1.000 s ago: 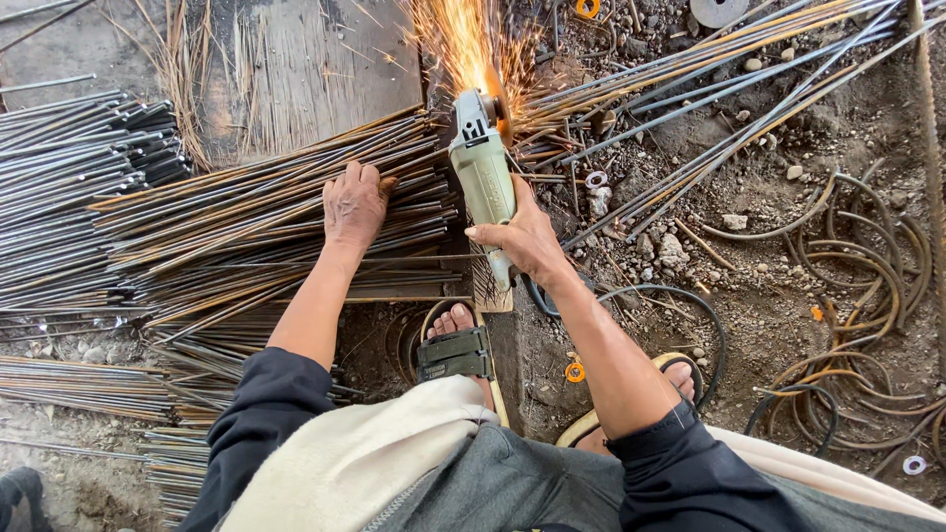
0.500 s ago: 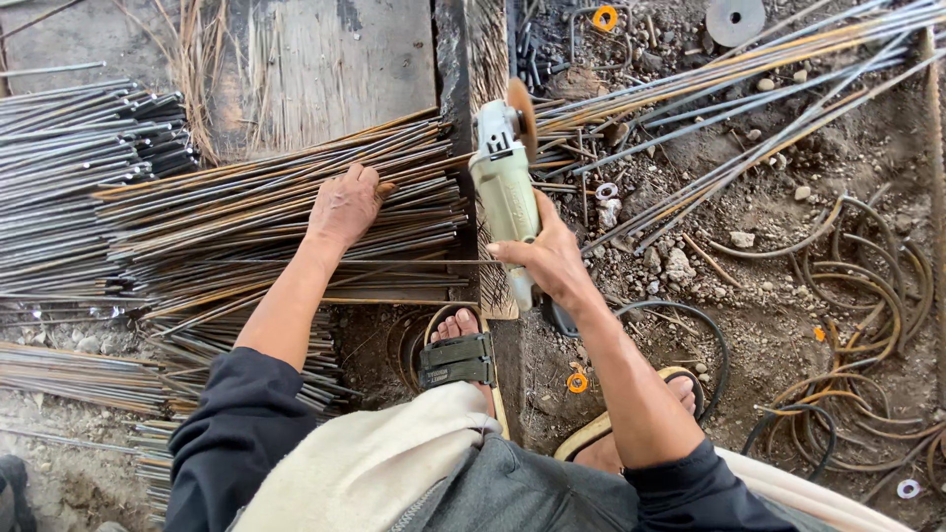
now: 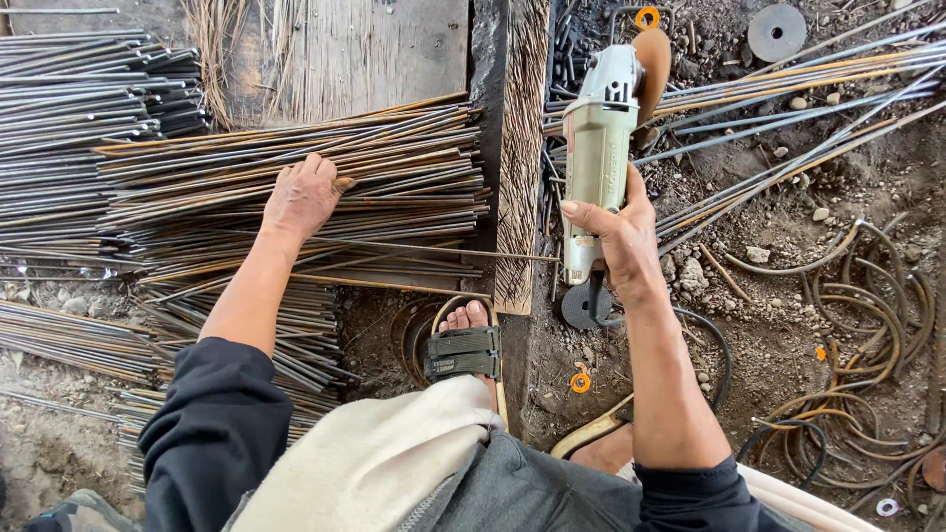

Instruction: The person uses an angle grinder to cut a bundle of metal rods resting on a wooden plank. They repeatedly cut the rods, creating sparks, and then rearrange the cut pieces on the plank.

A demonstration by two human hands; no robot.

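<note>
My right hand (image 3: 619, 232) grips the body of a pale green angle grinder (image 3: 601, 138); its disc (image 3: 652, 57) is lifted clear of the metal and throws no sparks. My left hand (image 3: 304, 195) lies flat, fingers spread, on a bundle of thin rusty steel rods (image 3: 394, 187) laid across a wooden board (image 3: 365, 54). The rod ends reach a dark upright plank (image 3: 510, 148) just left of the grinder. My sandalled left foot (image 3: 463, 345) rests on the dirt below the rods.
More grey rods (image 3: 89, 79) are stacked at the left, and loose long rods (image 3: 808, 89) run off to the right. Coiled wire loops (image 3: 877, 335) and a spare round disc (image 3: 776, 32) lie on the dirt.
The grinder has come up off the rods and the sparks have stopped. My right hand carried it to the right, while my left hand stayed pressed on the bundle.
</note>
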